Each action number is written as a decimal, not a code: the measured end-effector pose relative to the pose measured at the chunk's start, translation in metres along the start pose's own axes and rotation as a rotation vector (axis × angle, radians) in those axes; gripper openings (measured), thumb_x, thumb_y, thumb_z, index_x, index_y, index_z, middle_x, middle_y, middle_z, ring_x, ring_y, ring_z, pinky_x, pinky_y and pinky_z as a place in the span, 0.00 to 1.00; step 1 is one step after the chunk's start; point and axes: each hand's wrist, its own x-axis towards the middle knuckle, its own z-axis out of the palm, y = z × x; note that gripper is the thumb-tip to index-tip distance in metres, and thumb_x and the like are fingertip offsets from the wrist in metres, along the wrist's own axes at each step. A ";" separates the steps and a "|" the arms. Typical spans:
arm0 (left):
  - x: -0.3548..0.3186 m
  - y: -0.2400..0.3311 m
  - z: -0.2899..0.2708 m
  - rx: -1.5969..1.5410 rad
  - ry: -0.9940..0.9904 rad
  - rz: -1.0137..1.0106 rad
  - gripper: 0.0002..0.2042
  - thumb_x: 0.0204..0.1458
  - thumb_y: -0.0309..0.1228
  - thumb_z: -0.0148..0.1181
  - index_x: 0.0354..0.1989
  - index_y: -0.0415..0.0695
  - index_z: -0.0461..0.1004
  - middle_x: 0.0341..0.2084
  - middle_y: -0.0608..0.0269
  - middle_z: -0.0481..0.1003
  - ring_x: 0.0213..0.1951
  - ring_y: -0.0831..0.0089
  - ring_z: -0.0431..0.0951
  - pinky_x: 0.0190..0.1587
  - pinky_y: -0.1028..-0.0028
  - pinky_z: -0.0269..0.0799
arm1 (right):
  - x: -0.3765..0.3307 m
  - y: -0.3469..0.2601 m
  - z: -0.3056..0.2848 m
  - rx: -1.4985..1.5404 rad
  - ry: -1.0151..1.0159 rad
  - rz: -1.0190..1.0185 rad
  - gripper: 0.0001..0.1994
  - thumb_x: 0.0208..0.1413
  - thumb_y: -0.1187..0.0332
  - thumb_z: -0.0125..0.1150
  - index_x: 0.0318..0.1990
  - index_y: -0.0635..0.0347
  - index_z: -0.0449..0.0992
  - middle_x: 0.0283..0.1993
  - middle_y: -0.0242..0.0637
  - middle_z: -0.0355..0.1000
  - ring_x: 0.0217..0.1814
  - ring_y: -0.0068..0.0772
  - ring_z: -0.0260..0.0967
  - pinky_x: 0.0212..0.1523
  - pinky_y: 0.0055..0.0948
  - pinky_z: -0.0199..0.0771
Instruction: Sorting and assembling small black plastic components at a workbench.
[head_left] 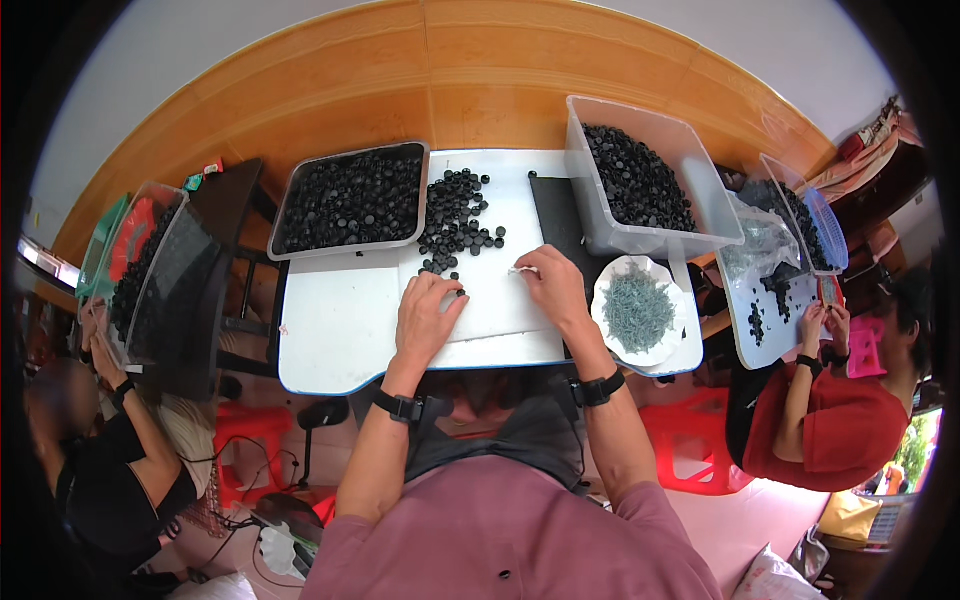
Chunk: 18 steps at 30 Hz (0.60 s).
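Small round black caps (457,215) lie loose across the white tabletop (345,330) in front of me. At the near end of that spread, my left hand (428,315) is closed, with a black cap (461,293) at its fingertips. My right hand (556,292) is apart from it, thumb and finger pinched on a small whitish piece (517,270) too small to name. To the right of my right hand, a white scalloped plate (604,290) holds a heap of thin grey-green pieces (637,309).
A tray (424,190) full of black caps stands back left. A deep translucent bin (655,241), also with black caps, stands back right on a black mat (560,215). Co-workers sit left and right at other tables; a red stool (690,440) is beside me.
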 end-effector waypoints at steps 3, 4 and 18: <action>0.000 0.001 -0.002 0.005 0.009 0.013 0.09 0.49 0.28 0.73 0.39 0.42 0.83 0.35 0.60 0.75 0.42 0.61 0.75 0.44 0.65 0.73 | 0.003 -0.010 0.002 -0.136 -0.052 -0.026 0.03 0.54 0.74 0.66 0.35 0.57 0.83 0.38 0.40 0.77 0.40 0.49 0.78 0.43 0.44 0.78; 0.000 0.002 -0.002 -0.005 0.008 0.011 0.09 0.49 0.28 0.73 0.38 0.42 0.83 0.35 0.60 0.75 0.41 0.61 0.75 0.44 0.65 0.73 | 0.005 -0.010 0.002 -0.136 -0.054 -0.030 0.03 0.54 0.74 0.66 0.35 0.57 0.83 0.38 0.40 0.77 0.40 0.49 0.78 0.43 0.44 0.78; 0.000 0.001 -0.001 -0.017 0.005 0.007 0.09 0.49 0.29 0.72 0.38 0.43 0.82 0.35 0.60 0.74 0.42 0.58 0.75 0.47 0.61 0.72 | 0.011 -0.009 0.004 0.106 -0.029 0.085 0.04 0.58 0.74 0.61 0.39 0.63 0.78 0.39 0.47 0.79 0.40 0.51 0.78 0.42 0.43 0.75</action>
